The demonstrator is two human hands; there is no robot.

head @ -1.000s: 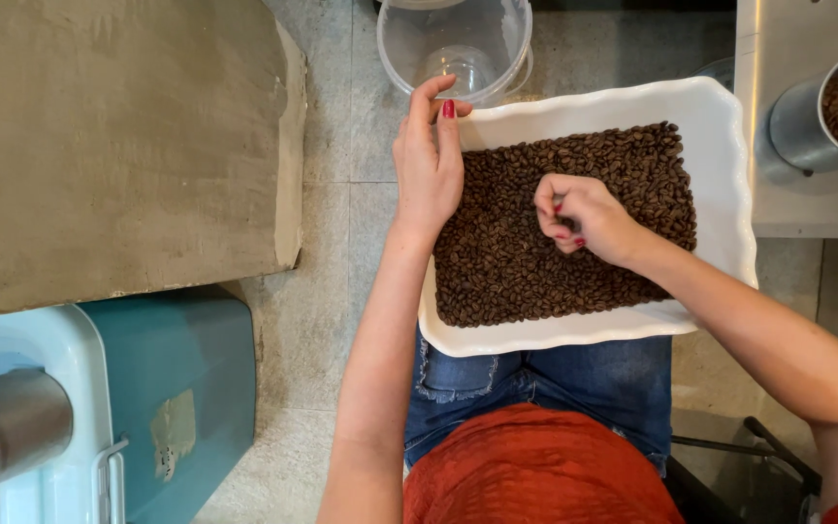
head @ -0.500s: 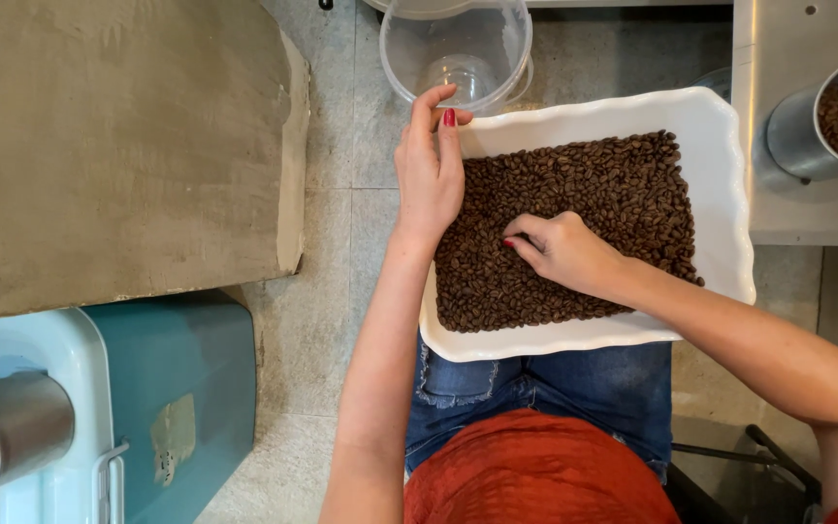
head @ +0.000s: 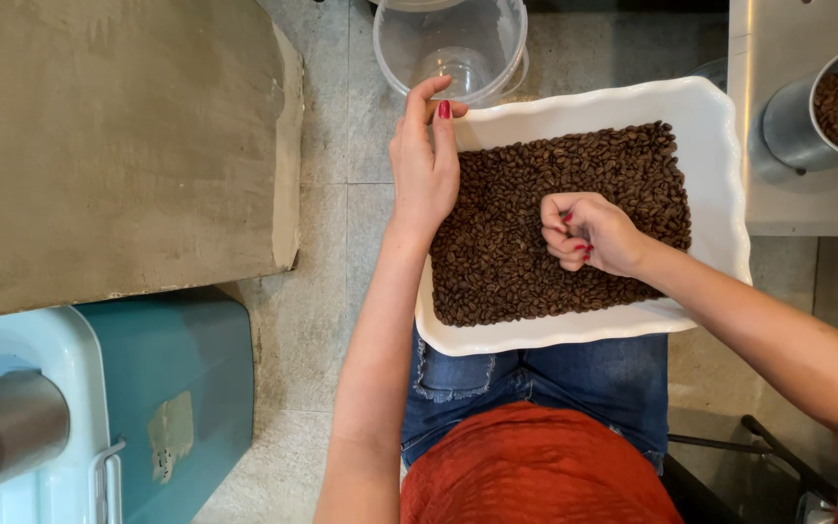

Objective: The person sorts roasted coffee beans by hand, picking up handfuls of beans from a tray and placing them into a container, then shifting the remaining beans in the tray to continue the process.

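While the left hand (head: 426,170) clasps the far-left corner of the white tray (head: 720,146) on the lap, the right hand (head: 594,233) sits curled shut over the coffee beans (head: 506,243) (its contents hidden). A clear tub (head: 453,44) stands beyond; a teal box (head: 162,388) lower left. Since half a second ago, the right hand has closed.

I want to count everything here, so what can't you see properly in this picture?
Head view only:
- Inside the right hand: its curled fingers hide whether it holds any beans.
- The clear tub: cut off by the top edge.
- The metal cup at bottom left: cut off by the left edge.
- The white tray bottom: covered by beans.
- The left hand hides the tray's left rim.
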